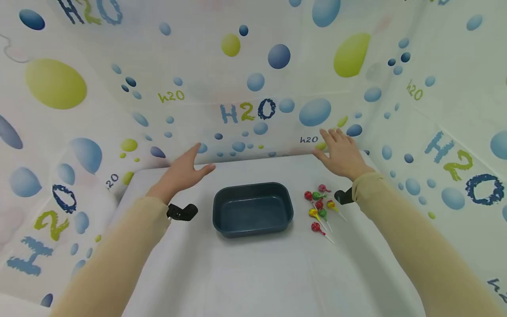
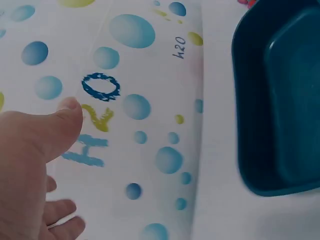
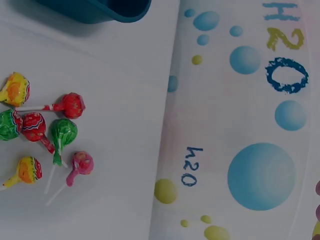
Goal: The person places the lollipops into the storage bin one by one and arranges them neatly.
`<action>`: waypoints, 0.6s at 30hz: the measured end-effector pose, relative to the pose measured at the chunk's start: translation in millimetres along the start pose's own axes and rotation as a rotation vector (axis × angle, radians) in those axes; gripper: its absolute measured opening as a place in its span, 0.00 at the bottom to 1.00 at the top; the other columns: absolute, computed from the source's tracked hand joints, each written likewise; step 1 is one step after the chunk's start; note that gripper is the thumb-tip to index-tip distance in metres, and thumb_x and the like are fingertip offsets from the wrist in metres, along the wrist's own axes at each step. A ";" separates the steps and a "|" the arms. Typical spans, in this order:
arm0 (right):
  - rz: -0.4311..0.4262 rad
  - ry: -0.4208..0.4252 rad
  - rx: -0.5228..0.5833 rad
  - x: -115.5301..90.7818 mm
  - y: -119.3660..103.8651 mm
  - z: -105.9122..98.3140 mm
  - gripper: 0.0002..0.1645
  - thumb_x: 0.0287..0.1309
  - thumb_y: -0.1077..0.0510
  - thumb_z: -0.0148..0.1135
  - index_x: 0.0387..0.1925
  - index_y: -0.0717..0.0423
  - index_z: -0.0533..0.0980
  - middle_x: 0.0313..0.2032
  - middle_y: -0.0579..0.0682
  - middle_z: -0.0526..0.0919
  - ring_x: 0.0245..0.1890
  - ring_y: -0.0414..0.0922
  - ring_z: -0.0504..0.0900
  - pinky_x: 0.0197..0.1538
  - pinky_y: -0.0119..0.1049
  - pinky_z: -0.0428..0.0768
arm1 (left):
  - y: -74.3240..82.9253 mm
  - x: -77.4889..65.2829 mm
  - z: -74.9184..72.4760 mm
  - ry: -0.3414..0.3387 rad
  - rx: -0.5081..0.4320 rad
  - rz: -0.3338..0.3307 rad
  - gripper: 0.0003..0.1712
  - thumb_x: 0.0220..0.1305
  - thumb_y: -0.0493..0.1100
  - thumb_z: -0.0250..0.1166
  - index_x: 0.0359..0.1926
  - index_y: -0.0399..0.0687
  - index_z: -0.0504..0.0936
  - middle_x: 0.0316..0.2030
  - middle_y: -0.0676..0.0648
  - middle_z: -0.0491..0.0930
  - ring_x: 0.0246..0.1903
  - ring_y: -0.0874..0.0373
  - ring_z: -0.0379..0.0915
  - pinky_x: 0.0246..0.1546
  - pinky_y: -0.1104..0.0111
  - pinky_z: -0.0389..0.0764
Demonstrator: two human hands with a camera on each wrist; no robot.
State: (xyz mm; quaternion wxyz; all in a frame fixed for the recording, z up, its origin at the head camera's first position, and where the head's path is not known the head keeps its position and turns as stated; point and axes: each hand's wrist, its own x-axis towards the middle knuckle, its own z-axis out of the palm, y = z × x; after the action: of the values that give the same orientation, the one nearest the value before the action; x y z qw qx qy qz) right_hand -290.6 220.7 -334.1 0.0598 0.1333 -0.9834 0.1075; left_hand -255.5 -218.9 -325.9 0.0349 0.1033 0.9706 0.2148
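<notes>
My left hand is held up to the left of a dark blue rectangular tub, with its thumb spread from the fingers and nothing in it. In the left wrist view that hand's thumb shows well apart from the tub's wall. My right hand, its fingers extended, hovers past the back right of the table, also holding nothing. Nearest to it lie several wrapped lollipops in a loose group: a pink lollipop, a yellow lollipop, a green lollipop and red ones among them.
A white cloth covers the table. Behind it and on both sides stand white sheets printed with blue and green drops and H2O lettering. Each wrist carries a small black camera mount, the left mount and the right mount.
</notes>
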 end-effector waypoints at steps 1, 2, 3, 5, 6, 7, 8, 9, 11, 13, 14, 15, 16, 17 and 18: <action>0.000 0.002 0.008 -0.7 0.6 1.2 0.46 0.75 0.38 0.48 0.81 0.57 0.48 0.79 0.68 0.52 0.81 0.66 0.45 0.81 0.67 0.45 | -5.3 -0.8 7.7 0.001 -0.048 0.001 0.52 0.75 0.62 0.56 0.82 0.39 0.41 0.80 0.32 0.46 0.79 0.33 0.46 0.78 0.39 0.54; -0.001 0.004 0.015 -1.8 0.9 2.4 0.46 0.76 0.38 0.48 0.81 0.57 0.48 0.79 0.68 0.52 0.81 0.66 0.45 0.81 0.67 0.45 | -10.5 -1.9 16.3 0.005 -0.089 0.007 0.51 0.75 0.60 0.57 0.82 0.38 0.42 0.80 0.32 0.49 0.78 0.33 0.48 0.77 0.39 0.56; -0.003 0.006 0.020 -2.9 1.5 3.8 0.46 0.76 0.38 0.48 0.81 0.57 0.49 0.79 0.68 0.52 0.80 0.67 0.45 0.81 0.67 0.45 | -15.3 -3.4 25.4 0.012 -0.125 0.013 0.50 0.75 0.59 0.58 0.81 0.38 0.44 0.79 0.31 0.51 0.77 0.32 0.51 0.76 0.39 0.59; -0.006 0.008 0.030 -5.3 3.3 6.8 0.45 0.76 0.39 0.49 0.81 0.57 0.49 0.78 0.68 0.53 0.80 0.67 0.46 0.81 0.67 0.46 | -24.2 -6.7 45.2 0.022 -0.196 0.028 0.48 0.75 0.55 0.59 0.81 0.36 0.47 0.78 0.30 0.54 0.76 0.31 0.55 0.75 0.40 0.62; -0.006 0.010 0.035 -6.9 4.2 8.2 0.45 0.76 0.39 0.49 0.81 0.57 0.50 0.78 0.68 0.53 0.80 0.67 0.46 0.81 0.67 0.46 | -28.7 -8.3 55.5 0.023 -0.233 0.034 0.47 0.74 0.54 0.60 0.80 0.35 0.49 0.77 0.29 0.56 0.75 0.31 0.56 0.74 0.40 0.63; -0.007 0.010 0.041 -8.1 4.6 9.9 0.45 0.76 0.40 0.50 0.81 0.57 0.50 0.78 0.68 0.54 0.80 0.67 0.46 0.81 0.67 0.46 | -33.9 -10.3 65.9 0.019 -0.270 0.036 0.46 0.74 0.52 0.61 0.80 0.35 0.50 0.77 0.29 0.56 0.75 0.32 0.56 0.74 0.41 0.64; -0.007 0.009 0.044 -9.4 5.4 11.5 0.44 0.76 0.40 0.50 0.81 0.57 0.50 0.78 0.68 0.54 0.80 0.67 0.46 0.81 0.67 0.46 | -38.8 -12.5 75.8 0.013 -0.313 0.036 0.46 0.74 0.51 0.62 0.80 0.34 0.51 0.77 0.30 0.56 0.76 0.32 0.55 0.74 0.42 0.65; -0.008 0.010 0.047 -10.6 6.3 13.2 0.44 0.76 0.40 0.50 0.81 0.57 0.50 0.78 0.68 0.54 0.80 0.67 0.47 0.81 0.66 0.46 | -43.6 -14.6 85.2 0.004 -0.353 0.032 0.46 0.74 0.50 0.62 0.80 0.35 0.51 0.77 0.30 0.56 0.76 0.33 0.55 0.74 0.43 0.65; -0.005 0.008 0.055 -13.5 8.2 15.8 0.44 0.76 0.40 0.50 0.80 0.58 0.51 0.78 0.68 0.55 0.80 0.67 0.46 0.81 0.66 0.46 | -53.1 -19.3 102.0 -0.022 -0.431 0.020 0.45 0.74 0.49 0.63 0.80 0.36 0.51 0.78 0.31 0.54 0.77 0.35 0.53 0.75 0.45 0.65; -0.001 0.003 0.061 -16.3 10.2 18.3 0.44 0.76 0.40 0.50 0.80 0.58 0.51 0.78 0.68 0.54 0.80 0.67 0.46 0.81 0.65 0.46 | -61.5 -24.2 115.1 -0.048 -0.510 0.006 0.45 0.74 0.47 0.63 0.80 0.37 0.51 0.79 0.32 0.53 0.78 0.35 0.51 0.75 0.46 0.64; 0.001 -0.001 0.063 -17.6 11.2 19.5 0.44 0.76 0.40 0.49 0.80 0.58 0.51 0.78 0.68 0.54 0.80 0.66 0.46 0.81 0.65 0.46 | -65.2 -26.8 120.4 -0.059 -0.546 0.003 0.44 0.74 0.46 0.63 0.80 0.37 0.50 0.79 0.32 0.52 0.78 0.35 0.51 0.75 0.46 0.64; 0.003 -0.003 0.067 -18.9 12.0 20.5 0.44 0.76 0.40 0.49 0.80 0.59 0.51 0.78 0.68 0.54 0.80 0.66 0.46 0.81 0.65 0.45 | -68.9 -29.3 125.0 -0.069 -0.577 0.005 0.44 0.74 0.45 0.63 0.80 0.37 0.50 0.79 0.32 0.51 0.78 0.35 0.51 0.75 0.46 0.64; 0.004 -0.006 0.072 -20.2 12.8 21.6 0.44 0.76 0.40 0.49 0.80 0.59 0.51 0.78 0.68 0.54 0.80 0.66 0.46 0.81 0.65 0.46 | -71.9 -31.5 128.9 -0.078 -0.613 0.009 0.44 0.74 0.44 0.63 0.80 0.37 0.50 0.80 0.32 0.51 0.78 0.34 0.50 0.75 0.46 0.63; 0.005 -0.008 0.073 -21.5 13.6 22.9 0.44 0.76 0.40 0.49 0.80 0.59 0.51 0.78 0.68 0.54 0.80 0.66 0.47 0.81 0.65 0.46 | -74.3 -33.2 132.3 -0.087 -0.644 0.013 0.44 0.73 0.43 0.63 0.80 0.37 0.50 0.80 0.32 0.50 0.78 0.34 0.50 0.75 0.46 0.63; 0.006 -0.010 0.076 -22.6 14.3 24.2 0.44 0.76 0.39 0.49 0.80 0.59 0.51 0.78 0.68 0.54 0.80 0.67 0.47 0.81 0.65 0.47 | -76.4 -34.8 135.3 -0.097 -0.671 0.022 0.45 0.73 0.42 0.63 0.80 0.36 0.50 0.80 0.32 0.49 0.78 0.34 0.50 0.75 0.46 0.62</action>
State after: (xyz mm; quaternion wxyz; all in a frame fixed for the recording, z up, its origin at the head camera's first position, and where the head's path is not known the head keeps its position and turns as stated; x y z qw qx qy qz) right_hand -275.1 234.4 -363.8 0.0495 0.1332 -0.9793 0.1443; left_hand -220.5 -238.7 -480.0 0.1109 0.1064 0.8419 0.5172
